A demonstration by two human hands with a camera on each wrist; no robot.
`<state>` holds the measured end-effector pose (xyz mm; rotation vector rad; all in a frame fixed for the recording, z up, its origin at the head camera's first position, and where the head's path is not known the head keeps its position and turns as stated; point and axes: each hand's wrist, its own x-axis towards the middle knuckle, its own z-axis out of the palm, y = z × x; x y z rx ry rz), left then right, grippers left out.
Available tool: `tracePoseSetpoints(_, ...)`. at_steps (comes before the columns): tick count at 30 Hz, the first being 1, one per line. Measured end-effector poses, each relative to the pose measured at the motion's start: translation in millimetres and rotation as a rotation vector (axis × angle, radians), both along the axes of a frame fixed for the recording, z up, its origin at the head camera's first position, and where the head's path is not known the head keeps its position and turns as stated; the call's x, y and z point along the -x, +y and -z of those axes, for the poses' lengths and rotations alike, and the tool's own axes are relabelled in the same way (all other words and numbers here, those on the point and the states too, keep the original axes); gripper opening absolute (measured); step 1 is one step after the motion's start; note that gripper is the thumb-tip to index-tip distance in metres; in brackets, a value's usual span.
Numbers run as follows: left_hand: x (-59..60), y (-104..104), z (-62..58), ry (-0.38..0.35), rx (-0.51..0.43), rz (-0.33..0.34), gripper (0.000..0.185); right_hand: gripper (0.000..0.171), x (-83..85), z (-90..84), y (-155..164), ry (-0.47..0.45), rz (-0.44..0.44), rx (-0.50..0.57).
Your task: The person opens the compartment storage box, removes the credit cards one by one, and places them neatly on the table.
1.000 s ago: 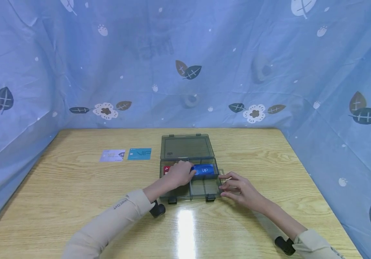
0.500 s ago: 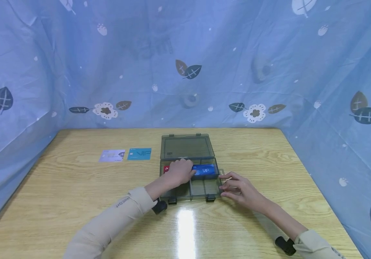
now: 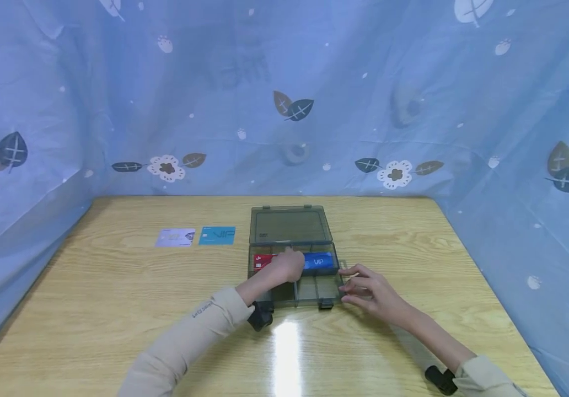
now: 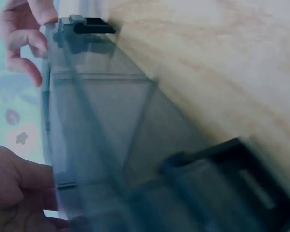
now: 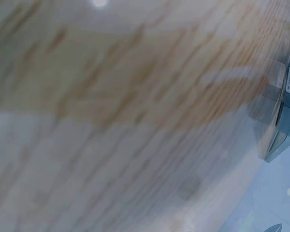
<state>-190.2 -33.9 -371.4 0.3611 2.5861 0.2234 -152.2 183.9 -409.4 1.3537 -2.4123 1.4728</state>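
A dark see-through plastic box (image 3: pixel 282 300) lies on the table with its lid (image 3: pixel 291 227) folded back. In its rear row sit a red card (image 3: pixel 263 261) on the left and a blue VIP card (image 3: pixel 320 261) on the right. My left hand (image 3: pixel 288 264) reaches into that row between the visible parts of the two cards. Its fingertips are hidden, so I cannot tell whether they pinch a card. Against the box's right side rest the loosely bent fingers of my right hand (image 3: pixel 376 295); in the left wrist view a right fingertip meets the box corner beside a latch (image 4: pixel 94 25).
Left of the box, a pale lilac card (image 3: pixel 175 237) and a teal VIP card (image 3: pixel 217 235) lie flat on the wooden table (image 3: pixel 116 309). Behind the table hangs a blue patterned cloth (image 3: pixel 245 66). Black wrist devices (image 3: pixel 440 380) sit below both hands.
My left hand has shifted slightly to the right, so more of the red card shows. The right hand stays against the box. The head view has swung slightly left.
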Motion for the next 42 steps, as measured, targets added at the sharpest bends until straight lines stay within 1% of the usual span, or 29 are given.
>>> tracePoseSetpoints(2,3.0,-1.4,13.1,0.049,0.009,0.058,0.021,0.014,2.5,7.4,3.9,-0.015,0.005,-0.009)
tracePoseSetpoints(3,12.8,-2.6,36.0,0.087,0.019,0.116,0.023,0.013,3.6,10.5,5.6,-0.025,0.008,-0.015)
tracePoseSetpoints(4,24.4,-3.8,60.1,0.103,0.034,0.153,0.026,0.013,4.3,12.7,6.8,-0.031,0.009,-0.02)
tracePoseSetpoints(5,36.7,-6.0,87.1,0.15,0.048,0.216,0.028,0.012,4.7,14.0,7.4,-0.033,0.009,-0.025)
tracePoseSetpoints(6,49.9,-7.5,114.4,0.159,0.061,0.233,0.03,0.012,5.0,14.5,7.8,-0.032,0.009,-0.024)
tracePoseSetpoints(7,61.7,-8.9,139.8,0.169,0.056,0.236,0.031,0.013,4.9,14.4,7.5,-0.026,0.005,-0.019)
tracePoseSetpoints(8,76.5,-9.3,168.8,0.154,0.045,0.224,0.03,0.013,4.6,13.4,7.0,-0.025,0.002,-0.015)
tracePoseSetpoints(9,88.1,-10.3,192.0,0.14,0.039,0.213,0.03,0.014,3.9,11.5,6.1,-0.02,-0.002,-0.01)
tracePoseSetpoints(10,94.5,-10.4,203.3,0.106,0.035,0.167,0.029,0.014,3.0,8.7,4.7,-0.013,-0.006,-0.004)
tracePoseSetpoints(11,99.0,-10.9,212.7,0.1,0.017,0.14,0.028,0.015,1.8,5.4,3.2,-0.008,-0.009,0.001)
tracePoseSetpoints(12,101.3,-10.5,216.8,0.08,0.01,0.097,0.029,0.016,0.6,1.7,1.8,-0.002,-0.014,0.005)
tracePoseSetpoints(13,100.8,-10.3,215.7,0.078,0.017,0.088,0.031,0.016,-0.9,-2.1,0.6,0.0,-0.016,0.007)
tracePoseSetpoints(14,99.9,-9.5,211.6,0.072,0.044,0.096,0.034,0.016,-2.4,-5.9,-0.5,0.001,-0.018,0.008)
tracePoseSetpoints(16,96.4,-8.2,201.7,0.095,0.071,0.138,0.034,0.016,-4.7,-12.5,-2.2,-0.002,-0.019,0.004)
tracePoseSetpoints(17,92.6,-7.4,189.7,0.099,0.088,0.165,0.035,0.016,-5.3,-14.7,-2.8,-0.003,-0.02,0.002)
tracePoseSetpoints(19,83.1,-5.9,158.1,0.077,0.126,0.205,0.035,0.016,-5.8,-17.5,-3.4,-0.005,-0.018,-0.001)
tracePoseSetpoints(20,77.7,-5.2,141.3,0.079,0.126,0.226,0.032,0.016,-5.8,-18.1,-3.5,-0.005,-0.019,-0.001)
tracePoseSetpoints(21,71.3,-4.4,122.9,0.064,0.12,0.225,0.029,0.016,-5.6,-18.2,-3.4,-0.01,-0.016,-0.002)
tracePoseSetpoints(22,64.3,-3.0,101.5,0.028,0.109,0.202,0.026,0.016,-5.4,-18.1,-3.3,-0.007,-0.016,-0.002)
tracePoseSetpoints(23,57.1,-1.2,78.2,-0.022,0.131,0.189,0.024,0.016,-5.2,-17.8,-3.2,-0.012,-0.012,-0.002)
tracePoseSetpoints(24,49.5,-0.2,58.4,-0.05,0.132,0.174,0.023,0.015,-4.9,-17.4,-3.0,-0.015,-0.01,-0.005)
tracePoseSetpoints(26,36.0,1.1,28.1,-0.064,0.138,0.166,0.022,0.015,-4.9,-16.5,-2.6,-0.021,-0.007,-0.01)
tracePoseSetpoints(28,24.4,1.0,6.3,-0.083,0.102,0.089,0.025,0.014,-4.7,-16.2,-2.4,-0.027,-0.004,-0.016)
tracePoseSetpoints(30,16.9,-0.7,-2.8,-0.046,0.069,0.03,0.03,0.013,-4.7,-16.5,-2.6,-0.024,-0.004,-0.022)
tracePoseSetpoints(33,12.3,-1.4,-7.4,0.01,0.026,-0.066,0.035,0.013,-4.2,-16.8,-2.6,-0.009,-0.007,-0.02)
tracePoseSetpoints(35,13.3,-0.1,-5.7,0.058,0.046,-0.057,0.034,0.013,-3.9,-16.7,-2.6,0.002,-0.012,-0.017)
tracePoseSetpoints(37,14.8,2.1,-4.9,0.085,0.07,-0.043,0.035,0.013,-3.7,-16.2,-2.6,0.006,-0.017,-0.015)
tracePoseSetpoints(40,15.5,5.3,-5.7,0.093,0.098,-0.037,0.037,0.013,-3.9,-16.2,-2.8,0.005,-0.016,-0.02)
tracePoseSetpoints(42,15.4,6.7,-7.1,0.079,0.109,-0.043,0.04,0.013,-4.1,-16.3,-2.6,0.004,-0.015,-0.021)
